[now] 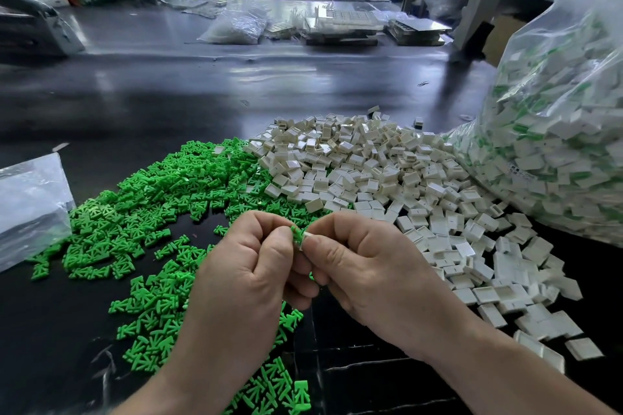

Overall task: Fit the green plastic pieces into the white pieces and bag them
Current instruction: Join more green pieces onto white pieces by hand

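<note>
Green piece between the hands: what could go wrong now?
The green piece is small and only pinched, so it might slip and drop into the green pile. It could also enter the white piece crooked. The white pile touches the green one, so parts may mix.

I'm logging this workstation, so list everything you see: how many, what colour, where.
green pieces: heap, green, table's left and near side
white pieces: heap, white, centre to right
large bag: one, clear, far right, stuffed with white-and-green parts
flat bag: one, clear, left edge
table: one, dark, under everything
far bags and trays: several, clear, table's back
held green piece: one, green, between both hands
held white piece: one, white, against it
left hand: pinches held green piece
right hand: pinches held white piece
</note>
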Demonstrator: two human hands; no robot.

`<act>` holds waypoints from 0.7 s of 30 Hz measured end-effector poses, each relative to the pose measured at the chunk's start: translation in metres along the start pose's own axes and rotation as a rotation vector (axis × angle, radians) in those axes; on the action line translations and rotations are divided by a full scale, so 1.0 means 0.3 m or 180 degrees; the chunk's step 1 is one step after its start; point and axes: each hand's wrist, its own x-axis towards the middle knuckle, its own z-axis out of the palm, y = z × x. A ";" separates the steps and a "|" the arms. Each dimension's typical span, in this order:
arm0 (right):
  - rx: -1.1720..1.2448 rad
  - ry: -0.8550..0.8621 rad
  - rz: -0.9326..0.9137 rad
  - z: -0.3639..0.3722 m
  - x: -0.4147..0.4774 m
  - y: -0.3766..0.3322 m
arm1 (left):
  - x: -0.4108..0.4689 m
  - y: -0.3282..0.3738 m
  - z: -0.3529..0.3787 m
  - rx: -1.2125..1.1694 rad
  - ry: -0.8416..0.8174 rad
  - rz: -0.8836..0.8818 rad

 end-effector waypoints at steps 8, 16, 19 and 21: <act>0.0676 0.0030 -0.0016 0.034 -0.007 -0.011 | -0.011 -0.007 0.031 -0.0324 0.0277 0.0013; -0.0146 0.0072 0.0111 0.015 -0.021 -0.038 | 0.001 -0.005 0.002 -0.0100 -0.0165 -0.0123; 0.0446 0.0076 0.0432 0.008 -0.013 -0.045 | 0.009 0.001 -0.018 0.0019 -0.0264 -0.0064; 0.0898 0.0046 0.0538 0.003 -0.007 -0.053 | 0.007 0.003 -0.026 0.0376 -0.0229 0.0181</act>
